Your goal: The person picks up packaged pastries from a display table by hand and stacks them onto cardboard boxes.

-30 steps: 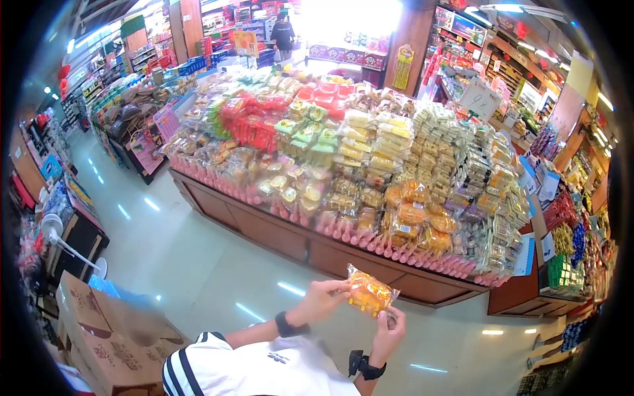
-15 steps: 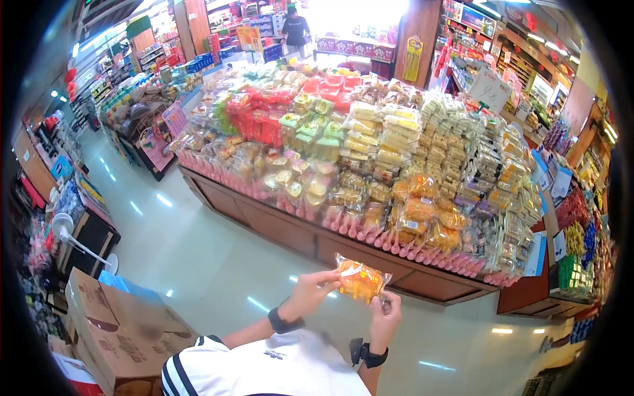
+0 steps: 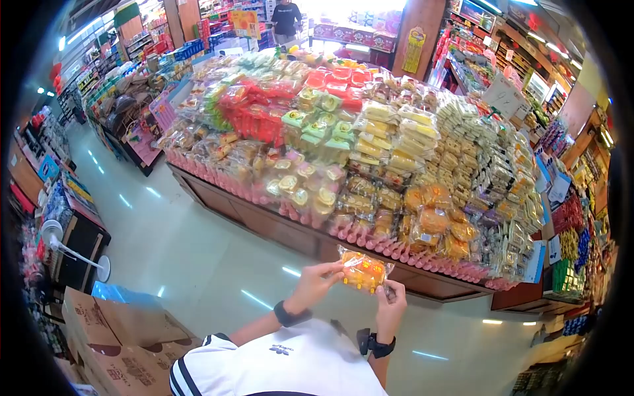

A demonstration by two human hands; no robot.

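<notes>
Evidently, we have one wrapped packet pinched between both hands

Here we have the orange wrapped packet (image 3: 363,271) at lower centre of the frame, held up in front of the display counter (image 3: 264,222). Our left hand (image 3: 315,288) grasps its left end between thumb and fingers; our right hand (image 3: 391,303) pinches its lower right corner. We judge the step in hand to be holding it out for a look. Any move from here would call for a light grip, since the wrapper looks thin and the contents could crush.

Beyond it, at right of centre, we see similar orange packets (image 3: 432,221) among the piled goods. A row of pink scoop-shaped pieces (image 3: 389,249) along the counter's edge stands between our hands and those piles. Cardboard boxes (image 3: 109,323) fill the lower left, a price sign (image 3: 504,96) rises at upper right, and another person (image 3: 286,21) stands at the top.
</notes>
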